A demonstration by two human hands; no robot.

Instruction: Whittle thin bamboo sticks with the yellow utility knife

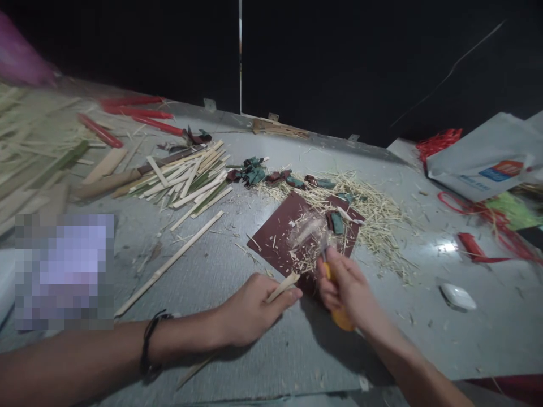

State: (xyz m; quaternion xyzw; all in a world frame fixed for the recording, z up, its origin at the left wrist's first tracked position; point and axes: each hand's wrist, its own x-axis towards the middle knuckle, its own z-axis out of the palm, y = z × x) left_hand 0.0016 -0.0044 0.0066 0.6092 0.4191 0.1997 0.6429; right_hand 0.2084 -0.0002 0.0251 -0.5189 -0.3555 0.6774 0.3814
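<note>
My left hand [250, 311] is closed around a bamboo strip [283, 286]. The strip's pale end pokes out past the thumb, and its other end trails under the wrist. My right hand [345, 282] grips a yellow-handled knife [343, 319] just to the right; its narrow metal blade is blurred. Beneath the blade lies a dark brown sheet [271, 240], apparently sandpaper, strewn with shavings. A small roll wrapped in green and brown [336, 223] rests on that sheet. The two hands are apart, both near the sheet's front corner.
A pile of cut bamboo strips [190, 178] lies left of the sheet, with one long strip [169, 263] nearer me. Fine shavings [377, 217] heap behind it. Red handles [144, 113], a white mouse [458, 297] and a white bag [479, 164] stand around the grey table [263, 362].
</note>
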